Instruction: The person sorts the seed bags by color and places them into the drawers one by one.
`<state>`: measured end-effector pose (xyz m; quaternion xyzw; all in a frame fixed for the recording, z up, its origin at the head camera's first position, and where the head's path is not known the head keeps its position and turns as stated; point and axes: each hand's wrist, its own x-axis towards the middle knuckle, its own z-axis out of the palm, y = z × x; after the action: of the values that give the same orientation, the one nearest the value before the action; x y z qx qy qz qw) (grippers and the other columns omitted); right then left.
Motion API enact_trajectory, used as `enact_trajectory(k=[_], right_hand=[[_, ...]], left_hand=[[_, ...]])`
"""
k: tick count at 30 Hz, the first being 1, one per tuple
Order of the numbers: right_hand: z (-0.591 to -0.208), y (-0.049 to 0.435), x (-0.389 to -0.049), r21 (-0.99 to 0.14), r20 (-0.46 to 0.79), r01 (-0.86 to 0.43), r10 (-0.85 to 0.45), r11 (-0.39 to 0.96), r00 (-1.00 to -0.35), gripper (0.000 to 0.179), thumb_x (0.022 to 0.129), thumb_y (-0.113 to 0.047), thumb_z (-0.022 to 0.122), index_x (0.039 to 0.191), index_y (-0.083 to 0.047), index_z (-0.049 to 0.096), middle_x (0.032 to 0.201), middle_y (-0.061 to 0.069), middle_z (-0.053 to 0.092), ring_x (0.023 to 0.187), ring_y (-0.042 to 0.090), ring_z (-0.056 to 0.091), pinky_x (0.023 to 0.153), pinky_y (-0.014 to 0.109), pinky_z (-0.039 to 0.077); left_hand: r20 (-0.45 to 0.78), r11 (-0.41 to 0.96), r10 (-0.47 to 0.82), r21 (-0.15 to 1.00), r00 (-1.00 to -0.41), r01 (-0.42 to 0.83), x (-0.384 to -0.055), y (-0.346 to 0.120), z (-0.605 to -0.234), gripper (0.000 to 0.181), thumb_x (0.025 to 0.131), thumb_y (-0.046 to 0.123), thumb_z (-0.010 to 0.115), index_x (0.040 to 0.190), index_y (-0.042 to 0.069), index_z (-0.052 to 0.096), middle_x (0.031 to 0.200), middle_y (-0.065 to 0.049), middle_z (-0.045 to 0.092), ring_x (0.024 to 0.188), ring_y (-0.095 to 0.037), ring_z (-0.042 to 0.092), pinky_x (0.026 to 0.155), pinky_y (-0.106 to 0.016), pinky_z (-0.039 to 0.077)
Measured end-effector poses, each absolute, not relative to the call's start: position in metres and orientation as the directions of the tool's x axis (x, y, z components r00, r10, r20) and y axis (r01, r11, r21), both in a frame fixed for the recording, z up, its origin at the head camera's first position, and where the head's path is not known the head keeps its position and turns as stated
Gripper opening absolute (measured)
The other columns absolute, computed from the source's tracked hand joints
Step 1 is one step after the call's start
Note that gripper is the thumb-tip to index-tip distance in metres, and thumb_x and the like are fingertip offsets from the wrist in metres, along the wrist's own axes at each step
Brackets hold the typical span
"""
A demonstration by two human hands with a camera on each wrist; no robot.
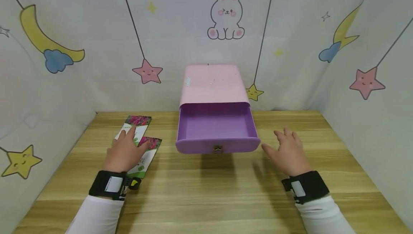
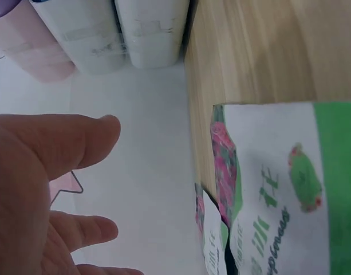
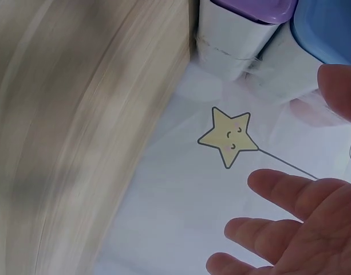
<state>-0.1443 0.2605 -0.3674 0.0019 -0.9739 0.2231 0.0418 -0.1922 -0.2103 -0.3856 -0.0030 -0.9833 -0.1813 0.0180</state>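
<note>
My left hand [image 1: 124, 152] hovers over two flower-printed packets with its fingers spread, holding nothing. The rear packet [image 1: 138, 120], white with pink blooms along its top, lies partly beneath the fingers. Nearer me, the front packet [image 1: 146, 160] has a green lower end; in the left wrist view, green lettering shows on this packet [image 2: 261, 137]. To the right of the drawer, my right hand [image 1: 288, 153] is held with fingers apart and nothing in it. Its thumb points toward the corner of the pulled-out purple drawer [image 1: 200, 146].
A pink-topped drawer cabinet [image 1: 213, 87] stands at the table's back edge, its purple drawer hanging out over the wood. A blue drawer [image 3: 330, 28] shows lower down in the right wrist view. A printed cloth wall [image 1: 180, 40] encloses the wooden table [image 1: 193, 198].
</note>
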Motion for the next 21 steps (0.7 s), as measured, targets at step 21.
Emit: enact_trajectory(k=[21], right_hand=[[-0.37,0.26,-0.145,-0.411,0.075,-0.023,0.009,0.911,-0.997,0.081,0.09,-0.055,0.053,0.137,0.009,0.037,0.144,0.039,0.01,0.127,0.055,0.002,0.102,0.069,0.008]], left_hand=[[-0.209,0.96,0.012,0.275,-0.978,-0.047,-0.192,-0.218,-0.404,0.096,0.08,0.058,0.062,0.14,-0.01,0.029,0.132,-0.048,0.024,0.111,-0.06,0.035,0.078,-0.068,0.043]])
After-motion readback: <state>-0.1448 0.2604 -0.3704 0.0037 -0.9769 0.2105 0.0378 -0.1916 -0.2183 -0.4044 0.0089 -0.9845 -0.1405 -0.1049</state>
